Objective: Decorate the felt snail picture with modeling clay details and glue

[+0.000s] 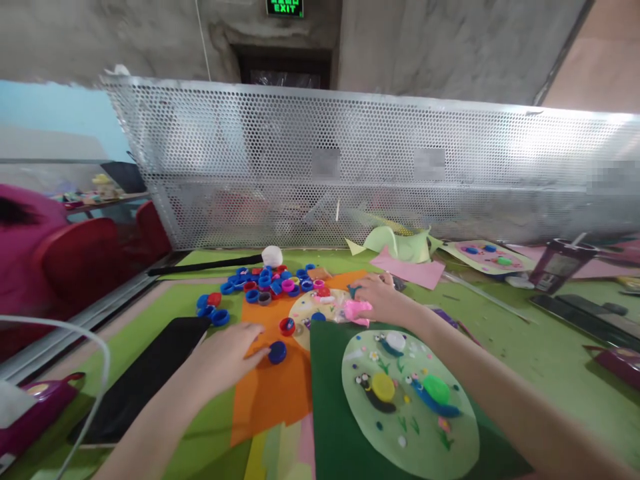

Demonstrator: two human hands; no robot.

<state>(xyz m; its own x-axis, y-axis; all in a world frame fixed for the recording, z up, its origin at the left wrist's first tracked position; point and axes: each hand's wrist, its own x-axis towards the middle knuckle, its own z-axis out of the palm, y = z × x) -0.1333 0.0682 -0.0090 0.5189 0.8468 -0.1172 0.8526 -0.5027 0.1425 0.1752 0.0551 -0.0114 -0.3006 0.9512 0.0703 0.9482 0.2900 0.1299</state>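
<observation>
My left hand (225,350) is over the orange sheet's left edge with its fingers apart. Its thumb tip is beside a dark blue bottle cap (277,352); whether they touch I cannot tell. A red cap (287,326) lies just beyond. My right hand (375,298) reaches past a cream decorated paper oval (303,308), its fingers bent down around something small I cannot make out. A pink packet (357,311) lies under that hand. Closer to me, a pale green paper oval (410,443) carries clay snails with cap shells, on a dark green sheet (327,413).
Many loose bottle caps (265,283) are heaped beyond the orange sheet (270,400). A black tablet-like slab (145,380) lies at left. Paper scraps (400,245), another decorated oval (487,257) and a dark cup (560,265) stand toward the perforated metal screen (280,133).
</observation>
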